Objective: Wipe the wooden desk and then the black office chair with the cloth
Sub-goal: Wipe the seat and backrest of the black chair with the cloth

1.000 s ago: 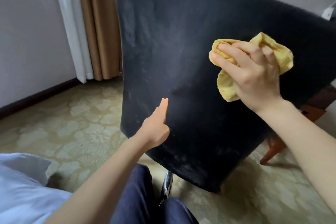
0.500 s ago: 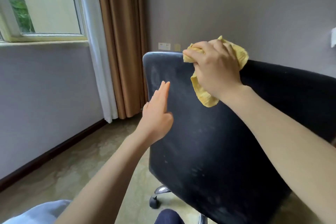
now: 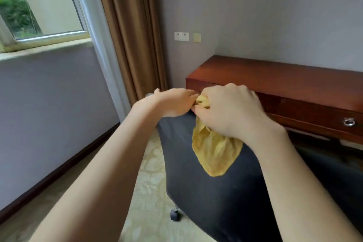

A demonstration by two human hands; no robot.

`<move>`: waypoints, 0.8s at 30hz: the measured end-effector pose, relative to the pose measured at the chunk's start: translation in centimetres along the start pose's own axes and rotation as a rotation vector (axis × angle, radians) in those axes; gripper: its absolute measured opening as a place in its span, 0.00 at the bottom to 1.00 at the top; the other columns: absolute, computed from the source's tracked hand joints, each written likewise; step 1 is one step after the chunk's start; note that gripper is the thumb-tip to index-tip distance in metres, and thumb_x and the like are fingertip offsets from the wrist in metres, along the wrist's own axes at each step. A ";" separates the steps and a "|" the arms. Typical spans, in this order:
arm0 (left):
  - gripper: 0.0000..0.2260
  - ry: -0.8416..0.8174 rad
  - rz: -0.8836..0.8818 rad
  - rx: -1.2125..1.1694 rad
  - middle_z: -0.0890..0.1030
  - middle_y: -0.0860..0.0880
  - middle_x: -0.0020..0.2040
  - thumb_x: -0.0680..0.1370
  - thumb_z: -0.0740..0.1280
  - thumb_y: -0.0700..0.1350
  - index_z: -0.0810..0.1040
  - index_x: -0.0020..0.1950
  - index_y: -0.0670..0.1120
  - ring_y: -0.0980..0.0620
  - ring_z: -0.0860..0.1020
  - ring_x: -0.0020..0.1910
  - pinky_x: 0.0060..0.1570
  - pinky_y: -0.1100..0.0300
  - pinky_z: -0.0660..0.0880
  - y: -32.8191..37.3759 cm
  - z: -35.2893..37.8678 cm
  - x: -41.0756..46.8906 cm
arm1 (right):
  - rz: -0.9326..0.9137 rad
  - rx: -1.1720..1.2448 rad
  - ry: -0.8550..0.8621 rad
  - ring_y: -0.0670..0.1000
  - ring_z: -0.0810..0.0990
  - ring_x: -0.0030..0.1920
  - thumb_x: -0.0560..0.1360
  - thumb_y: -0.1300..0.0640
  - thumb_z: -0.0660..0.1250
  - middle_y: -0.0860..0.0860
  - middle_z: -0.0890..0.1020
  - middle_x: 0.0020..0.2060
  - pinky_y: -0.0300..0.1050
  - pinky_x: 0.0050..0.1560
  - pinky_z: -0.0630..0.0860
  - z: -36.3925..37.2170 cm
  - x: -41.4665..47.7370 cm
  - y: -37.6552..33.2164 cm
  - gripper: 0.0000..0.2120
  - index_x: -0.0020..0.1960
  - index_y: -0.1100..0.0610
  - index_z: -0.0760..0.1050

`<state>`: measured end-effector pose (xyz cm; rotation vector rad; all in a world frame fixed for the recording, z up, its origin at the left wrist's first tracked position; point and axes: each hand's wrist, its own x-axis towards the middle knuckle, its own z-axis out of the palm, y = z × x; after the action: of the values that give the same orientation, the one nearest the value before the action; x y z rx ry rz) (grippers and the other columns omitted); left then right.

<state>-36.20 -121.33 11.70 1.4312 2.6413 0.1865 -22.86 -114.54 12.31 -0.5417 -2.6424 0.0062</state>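
Observation:
The black office chair (image 3: 225,192) stands in front of me with its backrest toward the camera. My right hand (image 3: 231,112) grips the bunched yellow cloth (image 3: 214,153) at the backrest's top edge, and the cloth hangs down over the back. My left hand (image 3: 170,102) lies on the top edge just to the left, fingers fairly straight, their tips touching the cloth. Behind the chair, the wooden desk (image 3: 275,76) stands against the wall on the right.
A drawer with a metal ring pull (image 3: 349,122) is in the desk front. Brown curtain (image 3: 133,35) and a window fill the left corner, with wall sockets (image 3: 181,36) beside it. A chair caster (image 3: 175,215) sits on patterned carpet, and open floor lies to the left.
The view rose and the desk came into sight. My right hand carried the cloth up the backrest to its top edge. My left hand moved up and right to meet the cloth.

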 end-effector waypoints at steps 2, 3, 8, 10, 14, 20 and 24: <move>0.20 -0.206 0.053 0.155 0.60 0.53 0.76 0.84 0.45 0.48 0.57 0.76 0.51 0.48 0.60 0.73 0.69 0.36 0.55 0.5 -0.6 0.7 | 0.001 0.123 -0.154 0.58 0.77 0.47 0.72 0.36 0.59 0.49 0.80 0.44 0.47 0.41 0.67 -0.7 0.0 0.9 0.14 0.45 0.45 0.73; 0.20 -0.285 0.037 0.161 0.58 0.53 0.76 0.84 0.44 0.47 0.55 0.77 0.51 0.47 0.59 0.74 0.69 0.36 0.55 0.7 -1.2 0.9 | 0.001 0.183 -0.262 0.56 0.76 0.46 0.72 0.35 0.59 0.47 0.79 0.43 0.47 0.42 0.69 -1.4 0.5 1.4 0.14 0.43 0.45 0.71; 0.20 -0.370 -0.060 0.115 0.64 0.46 0.73 0.83 0.48 0.39 0.61 0.75 0.43 0.43 0.66 0.69 0.67 0.45 0.63 2.2 -2.8 1.4 | -0.015 0.418 -0.623 0.43 0.76 0.43 0.74 0.37 0.61 0.41 0.79 0.42 0.43 0.45 0.69 -3.5 2.6 3.3 0.13 0.47 0.44 0.76; 0.19 -0.346 -0.057 0.123 0.68 0.48 0.69 0.82 0.49 0.39 0.65 0.72 0.44 0.43 0.69 0.65 0.64 0.41 0.64 3.0 -2.9 1.4 | 0.017 0.524 -0.686 0.43 0.78 0.45 0.72 0.37 0.64 0.42 0.81 0.44 0.45 0.49 0.75 -3.5 2.7 4.3 0.13 0.49 0.45 0.77; 0.17 -0.263 0.030 0.042 0.75 0.46 0.62 0.82 0.49 0.42 0.66 0.69 0.47 0.46 0.72 0.58 0.59 0.49 0.64 2.8 -1.5 0.5 | 0.080 0.753 -0.727 0.42 0.77 0.54 0.70 0.39 0.69 0.40 0.79 0.54 0.47 0.59 0.76 -3.4 1.2 5.8 0.23 0.63 0.41 0.72; 0.16 -0.110 0.008 0.094 0.72 0.52 0.66 0.83 0.47 0.46 0.69 0.67 0.48 0.48 0.59 0.73 0.70 0.41 0.51 2.8 0.0 -1.1 | 0.035 0.902 -0.695 0.33 0.71 0.59 0.73 0.46 0.70 0.35 0.72 0.62 0.26 0.54 0.71 -3.0 -2.2 7.2 0.34 0.70 0.31 0.55; 0.14 -0.056 0.038 0.209 0.72 0.54 0.62 0.82 0.51 0.47 0.74 0.60 0.50 0.50 0.62 0.69 0.69 0.41 0.53 4.8 0.0 -1.0 | 0.059 0.878 -0.489 0.35 0.73 0.54 0.72 0.47 0.70 0.36 0.74 0.58 0.26 0.48 0.70 -3.0 -3.2 8.0 0.28 0.68 0.37 0.64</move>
<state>-31.70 -119.57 12.58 1.5234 2.6540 -0.1287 -15.93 -108.66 12.97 -0.3202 -2.6844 1.3878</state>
